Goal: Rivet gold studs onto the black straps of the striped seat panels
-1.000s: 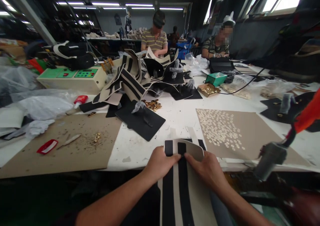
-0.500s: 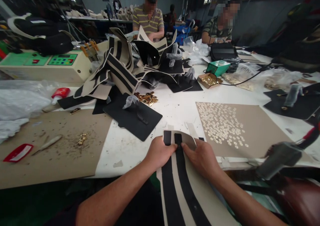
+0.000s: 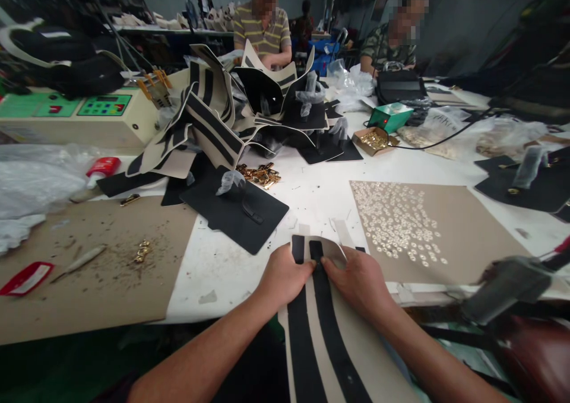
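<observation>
1. Nearest, the striped panel (image 3: 367, 346) bends from its raised far end, by the tabletop's (image 3: 312, 183) near edge, down towards the person's lap. If its lower part swings loose, its weight could probably twist the held end.
2. The left grip (image 3: 285, 275) is closed on the panel's left edge, its thumb pressing the inner dark stripe (image 3: 327, 308). The right grip (image 3: 363, 278) is closed on the right side, its thumb almost meeting the other. The fingers underneath are hidden. Uneven thumb pressure might crease the panel or skew the stripe.
3. Beyond, to the right, small rings (image 3: 396, 219) lie loose on a brown sheet (image 3: 476, 231); a sweeping right forearm could scatter them.
4. To the left, a pointed tool (image 3: 84, 259) lies uncovered; panel material dragged across it could get scratched.
5. Farther off, striped panels (image 3: 214, 130) lean in a loose heap behind gold fittings (image 3: 265, 174); a knock could make them slide.
</observation>
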{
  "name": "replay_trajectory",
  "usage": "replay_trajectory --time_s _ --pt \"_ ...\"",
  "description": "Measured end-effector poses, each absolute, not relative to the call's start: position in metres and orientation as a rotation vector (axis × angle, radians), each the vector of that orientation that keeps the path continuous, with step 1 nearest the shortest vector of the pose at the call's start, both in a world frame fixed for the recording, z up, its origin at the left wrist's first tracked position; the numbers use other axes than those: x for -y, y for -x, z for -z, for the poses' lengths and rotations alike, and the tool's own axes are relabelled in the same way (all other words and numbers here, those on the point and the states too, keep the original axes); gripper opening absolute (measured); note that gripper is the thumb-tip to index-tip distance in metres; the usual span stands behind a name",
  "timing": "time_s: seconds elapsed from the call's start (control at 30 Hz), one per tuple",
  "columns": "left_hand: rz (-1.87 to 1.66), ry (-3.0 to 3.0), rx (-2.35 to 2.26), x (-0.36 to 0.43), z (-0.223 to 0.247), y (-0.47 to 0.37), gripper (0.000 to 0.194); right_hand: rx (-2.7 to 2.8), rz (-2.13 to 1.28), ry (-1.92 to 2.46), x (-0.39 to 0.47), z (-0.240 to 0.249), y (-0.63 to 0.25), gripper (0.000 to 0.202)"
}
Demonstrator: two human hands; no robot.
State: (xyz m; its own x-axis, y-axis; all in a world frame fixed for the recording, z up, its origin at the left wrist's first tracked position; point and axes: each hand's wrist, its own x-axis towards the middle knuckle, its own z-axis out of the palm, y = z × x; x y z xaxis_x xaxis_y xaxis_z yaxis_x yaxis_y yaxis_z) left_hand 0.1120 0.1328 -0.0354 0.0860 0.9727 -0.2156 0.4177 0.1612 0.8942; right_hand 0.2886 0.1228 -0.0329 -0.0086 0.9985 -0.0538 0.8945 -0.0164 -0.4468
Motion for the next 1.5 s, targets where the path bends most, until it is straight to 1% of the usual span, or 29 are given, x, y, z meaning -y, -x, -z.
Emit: replay_trajectory --time_s 0.1,0.13,0.23,0.27,0.3,0.33,0.43,0.47,0.53,0.7,0.83,0.97,1.23,1.5 --pt "-0.775 -1.503 -1.541 -0.129 0.035 -0.113 0.025 1.996 -0.538 2.016 -0.125 0.032 -0.288 0.022" --pt "-0.767 -1.55 -1.588 -0.128 0.034 -0.113 0.032 1.997 -0.535 2.022 -0.125 0.032 -0.288 0.023" --pt "-0.791 -1.771 -1.777 -0.122 0.034 -0.113 0.068 1.991 -0.533 2.028 -0.125 0.033 -0.288 0.024" --pt "-0.836 -1.879 -1.812 -0.12 0.034 -0.114 0.078 1.985 -0.539 2.019 -0.124 0.033 -0.288 0.024" --pt "-0.884 -2.0 -1.808 -0.119 0.035 -0.114 0.082 1.979 -0.55 2.002 -0.124 0.033 -0.289 0.023" --pt "-0.914 -2.117 -1.763 -0.118 0.035 -0.114 0.078 1.974 -0.561 1.985 -0.124 0.033 -0.289 0.023" --pt "-0.857 -2.301 -1.569 -0.118 0.041 -0.116 0.041 1.966 -0.569 1.951 -0.126 0.032 -0.288 0.022" --pt "-0.832 -2.306 -1.527 -0.119 0.043 -0.116 0.032 1.966 -0.563 1.947 -0.127 0.032 -0.287 0.022" --pt "-0.826 -2.277 -1.496 -0.121 0.05 -0.115 0.026 1.962 -0.549 1.935 -0.129 0.03 -0.287 0.023" --pt "-0.928 -2.175 -1.517 -0.124 0.065 -0.111 0.028 1.824 -0.539 1.838 -0.122 0.031 -0.313 0.029" --pt "-1.003 -2.124 -1.52 -0.124 0.073 -0.11 0.027 1.574 -0.425 1.841 -0.109 0.044 -0.376 0.024" --pt "-1.015 -2.091 -1.504 -0.125 0.075 -0.11 0.027 1.588 -0.368 1.906 -0.104 0.054 -0.426 0.027" --pt "-1.014 -2.062 -1.503 -0.117 0.069 -0.112 0.03 1.731 -0.413 1.989 -0.118 0.061 -0.436 0.026" --pt "-0.997 -2.049 -1.524 -0.112 0.064 -0.114 0.034 1.895 -0.48 2.072 -0.12 0.049 -0.444 0.024"
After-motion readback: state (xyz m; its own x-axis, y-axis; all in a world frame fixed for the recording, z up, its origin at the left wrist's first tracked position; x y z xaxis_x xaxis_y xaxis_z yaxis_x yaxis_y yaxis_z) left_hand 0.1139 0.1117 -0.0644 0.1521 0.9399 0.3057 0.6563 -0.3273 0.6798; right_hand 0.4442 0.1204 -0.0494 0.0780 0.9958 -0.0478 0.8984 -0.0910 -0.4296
